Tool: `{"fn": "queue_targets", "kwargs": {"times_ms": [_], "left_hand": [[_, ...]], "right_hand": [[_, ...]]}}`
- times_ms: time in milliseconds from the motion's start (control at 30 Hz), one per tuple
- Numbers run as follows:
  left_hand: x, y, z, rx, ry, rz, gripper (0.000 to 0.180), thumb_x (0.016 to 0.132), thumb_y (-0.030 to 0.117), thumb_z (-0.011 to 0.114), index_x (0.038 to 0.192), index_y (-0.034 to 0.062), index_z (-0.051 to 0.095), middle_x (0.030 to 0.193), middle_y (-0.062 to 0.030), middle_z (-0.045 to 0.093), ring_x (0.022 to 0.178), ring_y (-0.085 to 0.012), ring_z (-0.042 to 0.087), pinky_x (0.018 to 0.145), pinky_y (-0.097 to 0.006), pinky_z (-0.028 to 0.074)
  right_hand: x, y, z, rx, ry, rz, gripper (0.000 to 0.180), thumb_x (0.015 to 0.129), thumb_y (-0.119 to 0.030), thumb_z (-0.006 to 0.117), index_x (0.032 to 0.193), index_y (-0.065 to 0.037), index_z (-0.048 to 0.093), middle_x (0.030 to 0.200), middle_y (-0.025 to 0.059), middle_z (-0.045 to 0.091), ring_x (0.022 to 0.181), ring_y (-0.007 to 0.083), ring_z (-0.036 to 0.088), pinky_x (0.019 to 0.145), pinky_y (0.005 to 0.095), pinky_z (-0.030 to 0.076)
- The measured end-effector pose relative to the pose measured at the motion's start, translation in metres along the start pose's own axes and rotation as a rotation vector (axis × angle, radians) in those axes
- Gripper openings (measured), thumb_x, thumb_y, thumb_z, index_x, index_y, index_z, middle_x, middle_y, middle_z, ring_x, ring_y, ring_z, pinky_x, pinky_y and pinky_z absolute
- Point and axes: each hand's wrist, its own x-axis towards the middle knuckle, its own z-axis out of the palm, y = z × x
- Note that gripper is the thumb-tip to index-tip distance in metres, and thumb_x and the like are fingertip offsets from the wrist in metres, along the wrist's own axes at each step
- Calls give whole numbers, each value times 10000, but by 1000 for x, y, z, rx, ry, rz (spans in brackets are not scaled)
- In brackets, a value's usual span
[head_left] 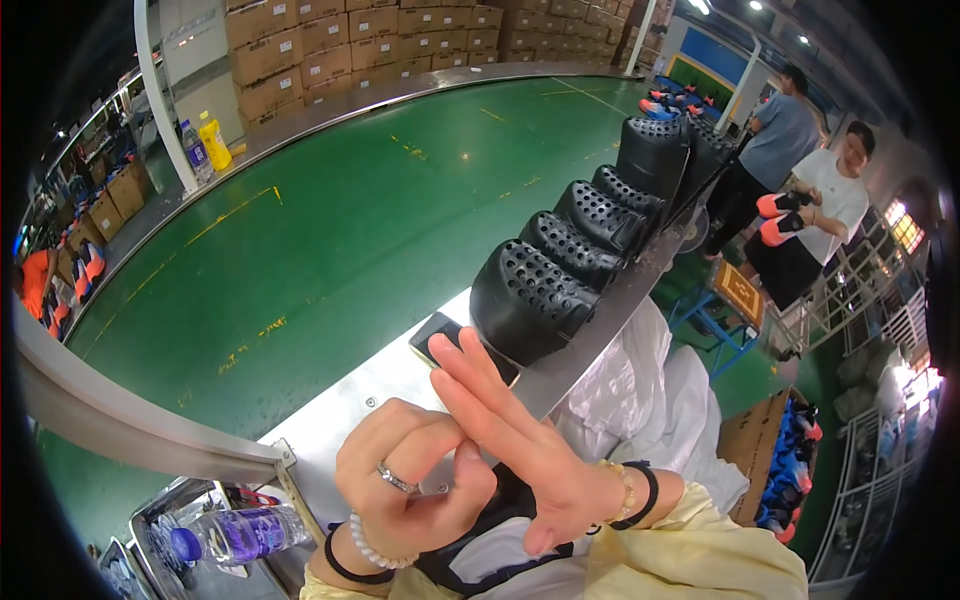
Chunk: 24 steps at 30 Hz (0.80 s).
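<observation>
Both hands meet in front of me, above the metal bench top (340, 410). My left hand (410, 475), with a ring and a bead bracelet, is closed, its fingers curled and its thumb bent in beside the right hand's fingers. Whatever it pinches, if anything, is hidden. My right hand (545, 465) is open, with fingers stretched toward the upper left and the thumb pointing down. Behind its fingertips lies a dark phone (437, 330), partly covered. Just beyond stands a row of black clogs (530, 300) with holes in their uppers.
A water bottle (240, 535) lies at the lower left beside a metal post (150, 410). White plastic bags (640, 390) hang right of the bench. A carton of colourful shoes (755, 455) sits at right. Two people stand farther back near a stool (735, 290); one holds shoes.
</observation>
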Motion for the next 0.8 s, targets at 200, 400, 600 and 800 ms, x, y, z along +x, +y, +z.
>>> {"fn": "queue_targets", "kwargs": {"times_ms": [200, 400, 600, 800], "left_hand": [[7, -12, -4, 231, 104, 66, 197, 584, -52, 630, 768, 12, 600, 665, -78, 603, 530, -223, 543, 488, -298, 418], [8, -4, -9, -9, -28, 14, 182, 609, -24, 657, 779, 27, 616, 701, -80, 633, 539, -217, 560, 488, -294, 420], [8, 0, -5, 19, -54, 2, 197, 607, 5, 678, 794, 33, 623, 694, -73, 629, 538, -218, 555, 480, -293, 415], [9, 4, -3, 56, -67, -14, 184, 598, -1, 679, 767, 25, 613, 667, -69, 617, 532, -218, 550, 476, -297, 412]], "right_hand": [[1, -1, -2, 141, -78, 2, 1070, 822, -743, 398, 1472, 59, 116, 1550, 229, 38, 1429, 402, -53, 1114, 536, 12], [3, -17, -3, 599, -45, 265, 1108, 787, -819, 296, 1493, 5, 72, 1565, 182, -26, 1443, 323, -73, 1127, 487, -33], [3, -9, -1, 496, -33, 206, 1088, 799, -792, 333, 1494, 2, 71, 1564, 185, -14, 1440, 346, -75, 1124, 499, -29], [1, 0, -3, 103, 2, 35, 997, 845, -679, 434, 1493, 4, 107, 1557, 208, 48, 1430, 407, -41, 1114, 530, -8]]}}
